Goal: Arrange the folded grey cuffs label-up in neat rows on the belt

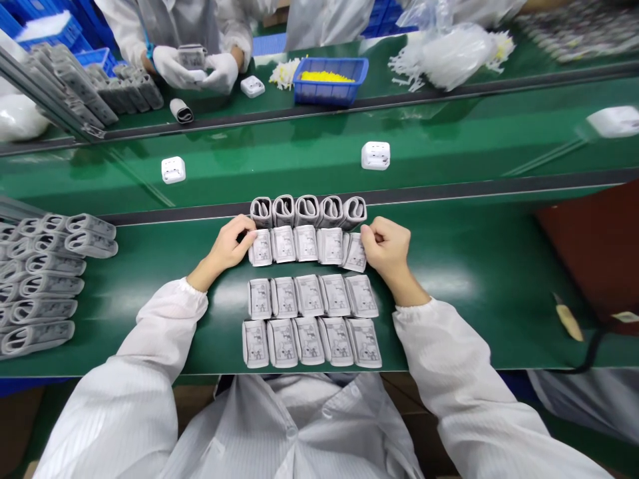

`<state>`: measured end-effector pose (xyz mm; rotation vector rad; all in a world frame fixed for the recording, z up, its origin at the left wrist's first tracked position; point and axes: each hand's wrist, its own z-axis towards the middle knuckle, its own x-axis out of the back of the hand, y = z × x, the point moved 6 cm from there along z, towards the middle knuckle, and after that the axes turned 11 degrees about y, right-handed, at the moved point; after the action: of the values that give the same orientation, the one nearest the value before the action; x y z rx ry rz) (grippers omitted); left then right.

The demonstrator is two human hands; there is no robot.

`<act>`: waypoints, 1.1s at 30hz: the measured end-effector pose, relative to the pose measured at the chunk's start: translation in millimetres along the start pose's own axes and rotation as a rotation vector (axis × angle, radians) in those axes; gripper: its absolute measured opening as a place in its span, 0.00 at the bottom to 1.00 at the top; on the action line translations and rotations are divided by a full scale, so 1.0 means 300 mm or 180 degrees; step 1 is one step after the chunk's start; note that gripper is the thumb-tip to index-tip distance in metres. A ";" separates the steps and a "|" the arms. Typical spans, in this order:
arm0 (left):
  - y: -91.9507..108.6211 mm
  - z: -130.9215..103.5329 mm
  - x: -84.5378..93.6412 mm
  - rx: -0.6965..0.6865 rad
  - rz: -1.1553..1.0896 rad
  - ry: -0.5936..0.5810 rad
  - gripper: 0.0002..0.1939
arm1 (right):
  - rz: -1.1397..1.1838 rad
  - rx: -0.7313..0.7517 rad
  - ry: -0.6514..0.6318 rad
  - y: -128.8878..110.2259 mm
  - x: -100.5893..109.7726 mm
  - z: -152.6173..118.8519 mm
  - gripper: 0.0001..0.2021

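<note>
- White-cuffed left hand point(232, 242) and right hand point(388, 247), both curled into loose fists, touch opposite ends of a folded-paper row point(306, 243).
- Upright rolled papers point(307, 221) stand just behind; two nearer rows point(309, 295) lie flat.
- Beyond, white plastic pieces point(375, 156).

Yellow pieces point(327, 77) in 1 blue tray point(322, 96).

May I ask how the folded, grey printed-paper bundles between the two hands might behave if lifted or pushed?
The folded, grey printed-paper bundles would probably flex when squeezed, as curled ends show open gaps. They may loosen once lifted, since no band shows around them. Flattened faces suggest sliding rather than rolling.
</note>
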<state>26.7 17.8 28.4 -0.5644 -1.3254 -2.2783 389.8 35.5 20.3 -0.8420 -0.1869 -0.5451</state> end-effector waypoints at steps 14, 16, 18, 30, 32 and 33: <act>0.015 -0.004 0.008 -0.0584 -0.0280 0.0210 0.20 | 0.0012 0.0197 0.0180 -0.003 0.010 0.000 0.27; 0.018 -0.005 0.010 -0.0633 -0.0292 0.0218 0.19 | 0.0033 0.0222 0.0199 -0.004 0.011 -0.001 0.27; 0.021 -0.005 0.011 -0.0688 -0.0317 0.0222 0.19 | 0.0042 0.0230 0.0212 -0.003 0.011 -0.003 0.27; 0.012 -0.010 0.007 -0.0734 -0.0320 0.0228 0.19 | -0.0016 0.0172 0.0194 0.010 0.012 -0.008 0.29; 0.009 -0.010 0.005 -0.0708 -0.0273 0.0216 0.19 | 0.0039 0.0188 0.0211 0.007 0.012 -0.007 0.29; 0.008 -0.009 0.004 -0.0694 -0.0246 0.0211 0.19 | 0.0068 0.0210 0.0222 0.005 0.013 -0.007 0.28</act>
<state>26.7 14.0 29.6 -0.5112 -1.0929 -2.5010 393.8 33.4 19.3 -0.7591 -0.1313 -0.5448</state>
